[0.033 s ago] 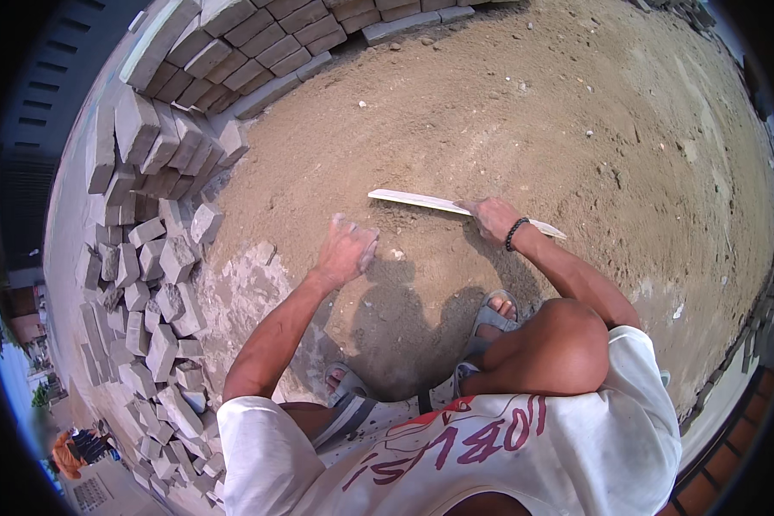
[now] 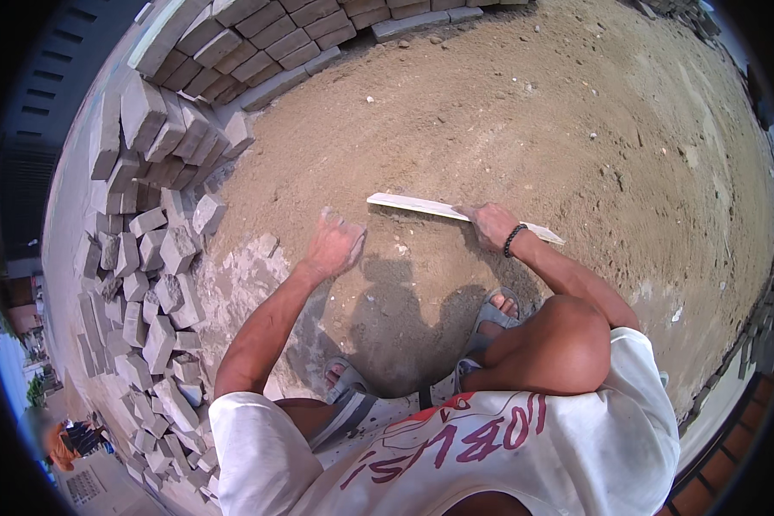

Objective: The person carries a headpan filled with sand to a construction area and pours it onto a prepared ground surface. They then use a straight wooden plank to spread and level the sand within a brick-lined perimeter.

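My right hand (image 2: 493, 227) grips a long, pale wooden strip (image 2: 417, 205) from above, nearer its right end. The strip stands on edge on the sandy ground (image 2: 482, 112) and slants down to the right. Off to the left, my left hand (image 2: 335, 244) hovers low over the sand, apart from the strip. Its dusty fingers are curled in, and what they may hold is hidden.
Loose grey paving blocks (image 2: 159, 344) lie heaped on the left. Neat block stacks (image 2: 258, 39) line the far left edge. Sandaled feet (image 2: 497, 310) rest on the ground close to my body. Another person (image 2: 64, 445) is at the far lower left.
My left hand has shifted slightly left and nearer to me. The right hand and the wooden strip have barely moved.
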A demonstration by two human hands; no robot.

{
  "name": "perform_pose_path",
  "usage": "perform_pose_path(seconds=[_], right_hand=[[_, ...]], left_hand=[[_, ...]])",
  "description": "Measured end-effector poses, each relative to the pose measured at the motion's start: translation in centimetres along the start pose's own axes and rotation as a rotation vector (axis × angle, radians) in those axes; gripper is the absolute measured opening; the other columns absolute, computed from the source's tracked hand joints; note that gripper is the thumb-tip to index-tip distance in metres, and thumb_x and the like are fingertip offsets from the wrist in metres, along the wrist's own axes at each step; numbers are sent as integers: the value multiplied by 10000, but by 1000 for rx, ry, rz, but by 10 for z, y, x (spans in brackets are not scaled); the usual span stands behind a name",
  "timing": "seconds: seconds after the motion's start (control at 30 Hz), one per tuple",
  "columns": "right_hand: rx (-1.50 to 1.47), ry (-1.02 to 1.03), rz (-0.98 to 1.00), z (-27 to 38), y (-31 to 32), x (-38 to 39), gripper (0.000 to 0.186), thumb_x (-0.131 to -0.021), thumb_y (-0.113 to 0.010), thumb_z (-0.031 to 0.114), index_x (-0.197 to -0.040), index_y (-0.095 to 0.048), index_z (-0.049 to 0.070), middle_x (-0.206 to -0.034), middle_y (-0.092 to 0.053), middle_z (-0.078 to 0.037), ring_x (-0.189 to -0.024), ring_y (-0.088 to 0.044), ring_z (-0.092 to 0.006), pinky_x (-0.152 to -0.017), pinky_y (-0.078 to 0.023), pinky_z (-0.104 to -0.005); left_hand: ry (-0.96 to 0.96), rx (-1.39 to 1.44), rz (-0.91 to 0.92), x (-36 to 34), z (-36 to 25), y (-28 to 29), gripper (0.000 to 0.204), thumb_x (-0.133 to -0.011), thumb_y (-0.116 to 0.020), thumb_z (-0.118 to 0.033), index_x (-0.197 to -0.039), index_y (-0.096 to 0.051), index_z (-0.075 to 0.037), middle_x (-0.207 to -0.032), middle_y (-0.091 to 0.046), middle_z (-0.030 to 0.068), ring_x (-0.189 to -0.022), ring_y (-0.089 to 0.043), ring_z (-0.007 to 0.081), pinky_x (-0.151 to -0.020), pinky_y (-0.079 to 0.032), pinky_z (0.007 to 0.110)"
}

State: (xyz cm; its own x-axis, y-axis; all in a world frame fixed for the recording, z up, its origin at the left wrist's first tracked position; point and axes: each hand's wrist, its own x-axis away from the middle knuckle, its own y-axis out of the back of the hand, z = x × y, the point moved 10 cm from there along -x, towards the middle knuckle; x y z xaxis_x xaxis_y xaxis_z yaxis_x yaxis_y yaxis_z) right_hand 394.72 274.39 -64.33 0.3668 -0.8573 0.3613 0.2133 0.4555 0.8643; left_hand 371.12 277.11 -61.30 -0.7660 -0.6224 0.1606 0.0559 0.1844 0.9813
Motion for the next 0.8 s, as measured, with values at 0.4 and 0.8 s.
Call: perform_pose_path(seconds=[0.4, 0.8], right_hand=[[-88, -312, -339, -61, 57, -37, 418, -839, -458, 65, -1246, -535, 124, -941, -629, -254, -851, -622, -395, -722, -493, -456], [27, 164, -1, 113, -56, 2, 494, -783, -493, 32, -1241, -557, 205, -979, -650, -171, -810, -638, -348, -702, -518, -428]], left_hand=[[789, 229, 2, 143, 205, 17, 400, -854, -570, -347, -1169, -568, -100, -1121, -615, 181, -1071, -565, 352, -961, -376, 503], [619, 535, -133, 79, 233, 17, 401, -826, -609, -278, -1122, -599, -7, -1105, -602, 238, -1069, -563, 362, -915, -427, 403]])
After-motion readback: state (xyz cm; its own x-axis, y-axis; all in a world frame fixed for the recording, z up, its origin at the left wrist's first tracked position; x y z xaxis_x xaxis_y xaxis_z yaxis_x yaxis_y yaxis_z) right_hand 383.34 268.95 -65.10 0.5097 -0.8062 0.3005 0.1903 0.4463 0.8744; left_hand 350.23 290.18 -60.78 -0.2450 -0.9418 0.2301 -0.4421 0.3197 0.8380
